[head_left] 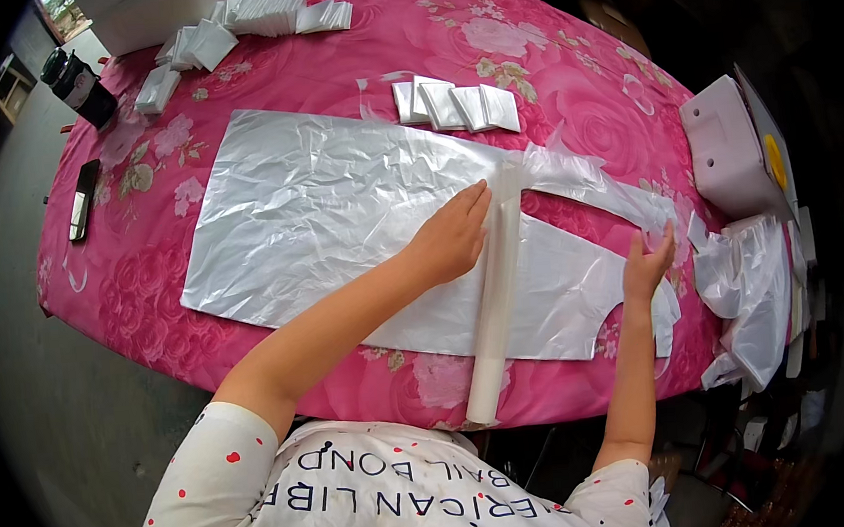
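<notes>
A large, crinkled sheet of thin whitish plastic (286,200) lies spread on the table, cut like an apron with curved cut-outs toward its right end. Across it runs a long pale tube (496,307), whose near end reaches the table's front edge. My left hand (454,233) rests flat with fingers stretched out, its fingertips against the far part of the tube. Farther right, my right hand (649,266) is open, thumb apart from the fingers, beside the narrow strips of plastic (601,188) at the sheet's right end. Whether it touches them I cannot tell.
Small folded plastic packets (458,105) lie beyond the sheet, with a longer row of packets (265,14) at the far left near a white box (154,11). A dark bottle (78,88) and a phone (84,201) are left. Rightward sit a pinkish container (728,141) and bunched plastic (745,285).
</notes>
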A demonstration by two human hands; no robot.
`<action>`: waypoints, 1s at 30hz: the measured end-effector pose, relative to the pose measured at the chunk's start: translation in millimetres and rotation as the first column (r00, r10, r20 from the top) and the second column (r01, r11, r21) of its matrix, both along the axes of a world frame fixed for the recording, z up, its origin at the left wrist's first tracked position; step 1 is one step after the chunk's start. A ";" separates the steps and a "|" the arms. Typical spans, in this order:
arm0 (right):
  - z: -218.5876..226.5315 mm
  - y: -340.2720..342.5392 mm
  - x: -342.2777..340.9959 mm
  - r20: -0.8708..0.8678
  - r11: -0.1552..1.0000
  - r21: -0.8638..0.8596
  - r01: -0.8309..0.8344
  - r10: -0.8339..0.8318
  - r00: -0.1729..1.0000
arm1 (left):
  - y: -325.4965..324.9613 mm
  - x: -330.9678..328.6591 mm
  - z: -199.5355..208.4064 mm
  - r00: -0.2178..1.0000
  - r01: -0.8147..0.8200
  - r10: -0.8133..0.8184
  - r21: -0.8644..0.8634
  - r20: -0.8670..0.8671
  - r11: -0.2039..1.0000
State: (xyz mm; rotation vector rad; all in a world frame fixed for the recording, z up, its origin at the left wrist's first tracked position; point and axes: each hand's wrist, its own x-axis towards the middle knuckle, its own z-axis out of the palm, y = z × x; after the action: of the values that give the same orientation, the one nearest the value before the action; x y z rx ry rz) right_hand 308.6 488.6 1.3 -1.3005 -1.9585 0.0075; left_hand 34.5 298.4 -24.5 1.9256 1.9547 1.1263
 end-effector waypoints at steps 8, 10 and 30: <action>0.6 -124.2 -64.8 0.149 0.538 -0.402 -0.741 0.837 0.526 | 19.0 0.8 -30.9 0.979 0.069 -0.087 -0.102 -0.183 0.992; -2.4 -125.7 -70.8 0.132 0.508 -0.424 -0.749 0.853 0.504 | 16.2 2.6 -26.8 0.965 0.036 -0.064 -0.113 -0.255 0.993; 6.3 -203.2 -250.7 -0.072 0.134 -0.275 -0.952 0.985 0.159 | -288.8 -98.9 30.3 0.742 -0.527 0.558 -0.193 0.371 0.828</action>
State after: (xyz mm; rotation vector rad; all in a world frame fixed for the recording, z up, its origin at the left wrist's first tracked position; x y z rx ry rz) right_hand 57.9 285.5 7.6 0.1796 -2.6391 0.9013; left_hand -64.4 9.6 5.8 0.9541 2.3076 1.4192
